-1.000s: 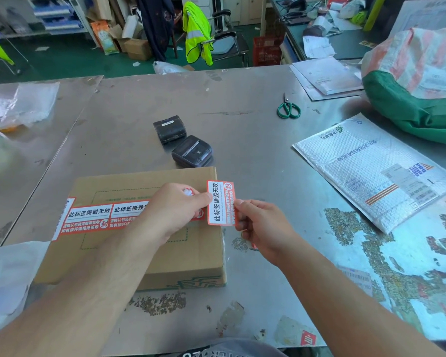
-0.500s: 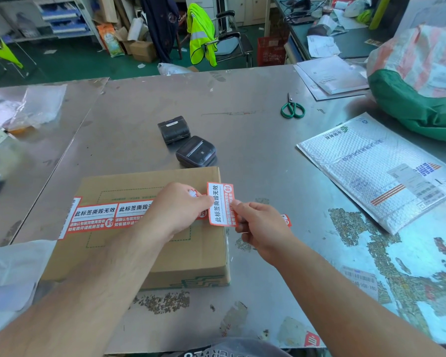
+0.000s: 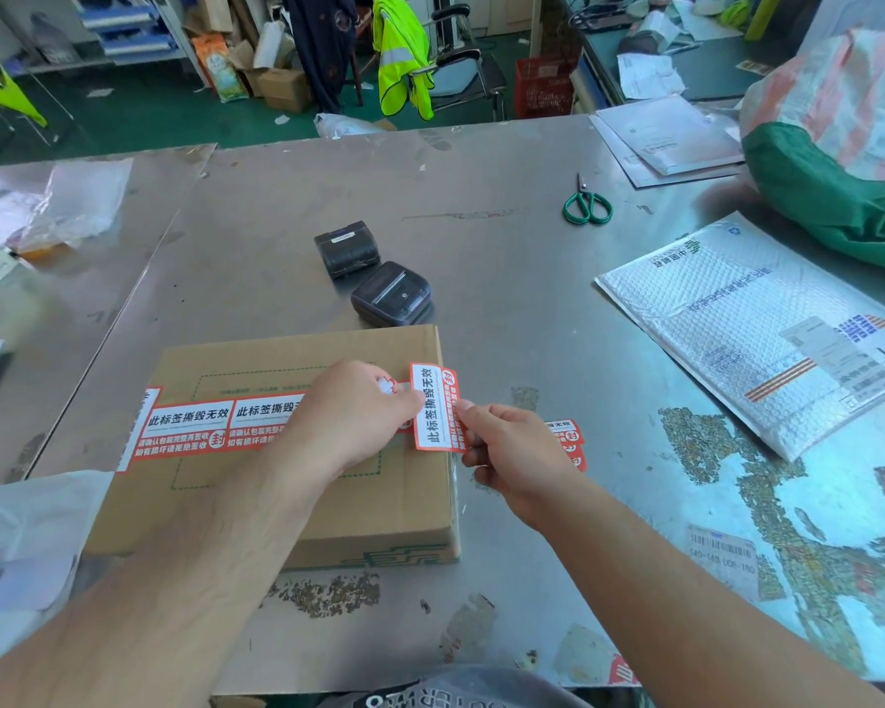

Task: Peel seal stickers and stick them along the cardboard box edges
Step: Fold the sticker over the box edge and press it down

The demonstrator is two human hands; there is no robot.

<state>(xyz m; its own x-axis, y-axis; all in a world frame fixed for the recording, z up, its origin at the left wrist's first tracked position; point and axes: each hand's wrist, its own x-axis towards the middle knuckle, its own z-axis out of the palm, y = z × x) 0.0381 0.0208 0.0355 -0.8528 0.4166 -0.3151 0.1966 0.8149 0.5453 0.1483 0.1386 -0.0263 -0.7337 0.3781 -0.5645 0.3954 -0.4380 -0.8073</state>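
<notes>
A flat cardboard box [image 3: 297,498] lies on the steel table in front of me. A row of red-and-white seal stickers [image 3: 190,426] runs across its top from the left edge. Both hands hold one upright red-and-white seal sticker [image 3: 433,406] over the box's right edge. My left hand [image 3: 348,411] pinches its left side and also holds a small white scrap. My right hand [image 3: 517,452] pinches its right side. More red stickers [image 3: 568,442] stick out behind my right hand.
Two black label printers [image 3: 392,293] sit just beyond the box. Green scissors [image 3: 586,204] lie farther right. A white bubble mailer [image 3: 767,324] and a green-and-striped sack [image 3: 839,145] fill the right side. A plastic bag [image 3: 26,528] lies at the left.
The sticker and both hands have stayed over the box's right edge. More red stickers have come into sight behind my right hand.
</notes>
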